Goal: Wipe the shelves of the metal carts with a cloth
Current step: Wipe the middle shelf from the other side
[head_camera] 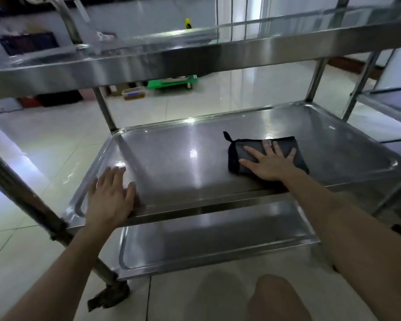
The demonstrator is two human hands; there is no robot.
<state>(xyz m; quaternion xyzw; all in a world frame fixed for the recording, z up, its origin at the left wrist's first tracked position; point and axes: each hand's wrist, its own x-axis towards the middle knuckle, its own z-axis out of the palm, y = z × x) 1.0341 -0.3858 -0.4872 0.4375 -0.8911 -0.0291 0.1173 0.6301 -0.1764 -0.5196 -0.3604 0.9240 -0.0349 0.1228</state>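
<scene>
A three-tier stainless steel cart fills the view, with its middle shelf (195, 158) straight ahead. A folded dark grey cloth (241, 154) lies flat on the right half of that shelf. My right hand (269, 162) presses on the cloth with fingers spread. My left hand (111, 193) rests on the shelf's front left rim, fingers over the edge. The bottom shelf (206, 242) shows below and the top shelf (171, 56) crosses overhead.
A second metal cart (389, 100) stands close on the right. Beyond the cart, on the tiled floor, are a green dolly (171, 83) and boxes along the wall. My knee (276, 297) is low in front. A caster (111, 295) sits at bottom left.
</scene>
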